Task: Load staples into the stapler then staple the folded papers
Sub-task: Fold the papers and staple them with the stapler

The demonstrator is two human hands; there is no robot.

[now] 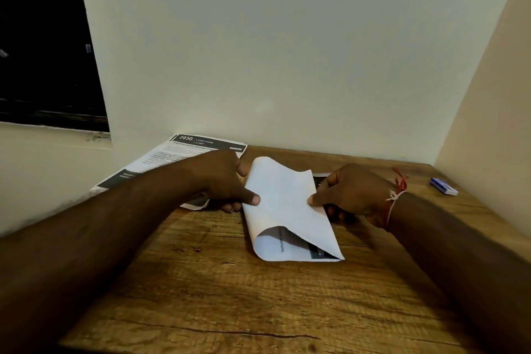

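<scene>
A white sheet of paper point(287, 210) lies folded over on the wooden table point(230, 296), its blank back facing up and some print showing inside the fold. My left hand point(227, 181) pinches the paper's left edge, thumb on top. My right hand point(350, 192) holds its right edge the same way. A small blue and white staple box point(444, 186) lies at the far right of the table. No stapler is in view.
A printed sheet headed "2930 Living Room" point(184, 158) lies at the table's back left, partly under my left arm. Walls close in behind and on the right. A dark window point(43, 37) sits at the upper left.
</scene>
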